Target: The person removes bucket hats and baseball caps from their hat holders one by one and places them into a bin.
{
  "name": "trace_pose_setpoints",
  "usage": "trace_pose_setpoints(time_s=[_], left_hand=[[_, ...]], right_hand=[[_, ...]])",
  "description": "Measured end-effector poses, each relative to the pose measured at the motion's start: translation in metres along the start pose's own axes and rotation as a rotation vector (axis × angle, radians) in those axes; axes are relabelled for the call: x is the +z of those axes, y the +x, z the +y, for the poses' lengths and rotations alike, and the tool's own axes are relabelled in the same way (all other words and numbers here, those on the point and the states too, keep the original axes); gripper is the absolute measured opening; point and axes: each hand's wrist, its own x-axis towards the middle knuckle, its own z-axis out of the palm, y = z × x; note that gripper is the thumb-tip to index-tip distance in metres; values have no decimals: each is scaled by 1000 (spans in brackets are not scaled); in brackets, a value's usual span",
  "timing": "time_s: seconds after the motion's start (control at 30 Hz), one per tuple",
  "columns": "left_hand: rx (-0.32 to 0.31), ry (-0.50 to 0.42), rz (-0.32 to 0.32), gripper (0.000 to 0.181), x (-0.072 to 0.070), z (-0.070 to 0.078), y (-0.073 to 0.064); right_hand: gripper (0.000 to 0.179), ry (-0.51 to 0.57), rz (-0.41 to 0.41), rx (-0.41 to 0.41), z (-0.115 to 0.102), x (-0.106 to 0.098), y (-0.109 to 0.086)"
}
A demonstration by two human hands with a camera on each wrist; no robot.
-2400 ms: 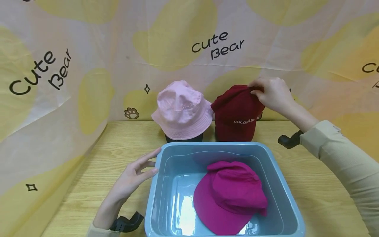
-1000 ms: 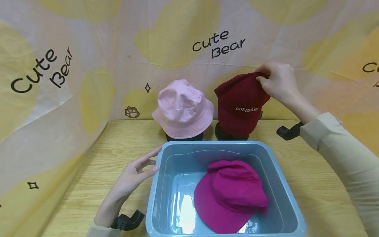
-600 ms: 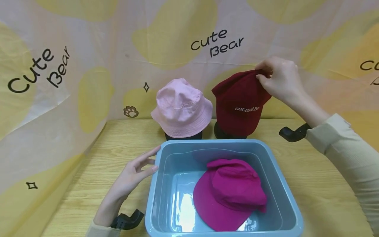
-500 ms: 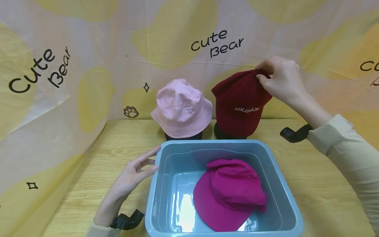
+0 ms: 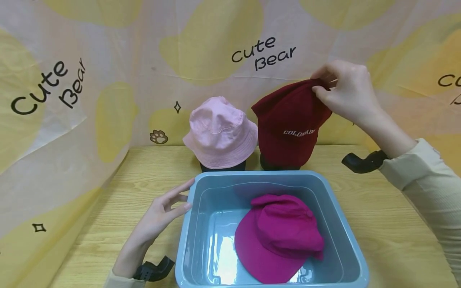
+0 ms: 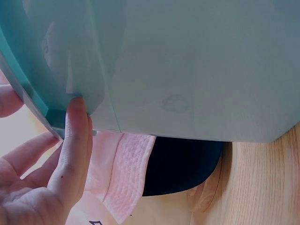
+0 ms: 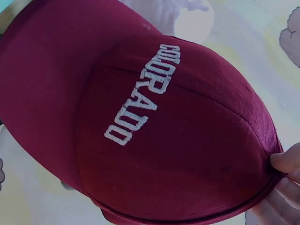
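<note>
- From my far seat I am seeing the right hand (image 5: 347,90) holding higher than some two seconds ago, and the red cap (image 5: 284,114) is rising with it; more of the dark stand (image 5: 268,165) is now showing underneath.
- For the work, I am judging that the cap is coming away from this stand; whether the two are touching, I am not managing to tell.
- The right hand is pinching the cap at the edge opposite its brim; the cap is hanging below and left of this grip, its white letters (image 5: 298,132) facing the head camera.
- The left hand (image 5: 160,212) is gripping nothing: its extended fingers are only touching the tub (image 5: 259,174), below and well left of the grip.
- Left of the grip, past the cap, a pink hat (image 5: 219,134) is resting over a black base (image 5: 240,166).
- Below the grip, nearer the person, a magenta cap (image 5: 281,240) is lying in the tub, mostly at its right side.
- The tub's far wall is standing before both supports, hiding their feet.
</note>
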Motion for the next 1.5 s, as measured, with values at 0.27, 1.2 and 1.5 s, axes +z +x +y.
trace_pose_setpoints(time_s=[0.27, 1.2, 1.5], left_hand=[[-6, -1, 1, 56, 0, 0, 0], [4, -18, -7, 57, 2, 4, -1], [7, -27, -5, 57, 3, 4, 0]], right_hand=[[18, 83, -35, 61, -7, -5, -1], [22, 158, -37, 101, -36, -35, -9], [16, 197, -38, 103, -41, -47, -10]])
